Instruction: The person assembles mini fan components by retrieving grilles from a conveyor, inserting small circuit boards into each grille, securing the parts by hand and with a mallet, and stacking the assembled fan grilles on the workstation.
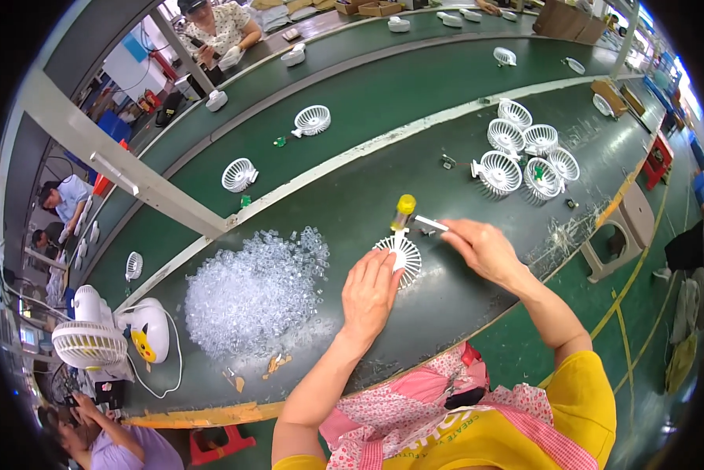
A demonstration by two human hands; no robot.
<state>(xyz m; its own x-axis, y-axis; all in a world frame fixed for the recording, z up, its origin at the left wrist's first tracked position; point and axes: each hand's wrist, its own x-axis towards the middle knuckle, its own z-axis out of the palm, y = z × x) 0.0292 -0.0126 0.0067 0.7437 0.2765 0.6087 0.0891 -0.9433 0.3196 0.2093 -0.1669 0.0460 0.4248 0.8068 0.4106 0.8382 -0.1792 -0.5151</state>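
My left hand [370, 296] lies over a round white fan grille [407, 266] on the dark green bench, its fingers together and holding it down. A short white neck sticks out from the grille's far side. Right beside that neck stands a yellow, partly see-through cylinder [404, 210]. My right hand [481, 247] pinches a slim, flat white strip [431, 223] that points toward the cylinder; its exact kind is unclear. Beneath the strip lies a small dark part. To the left spreads a heap of small clear plastic pieces [250, 294].
Several white fan grilles [499, 173] cluster at the right of the bench. Past a pale rail, a green conveyor [383, 110] carries more grilles. A grey metal post [133, 176] rises at left, near a white desk fan [90, 345] and a corded yellow-and-white device [147, 333]. Co-workers sit around.
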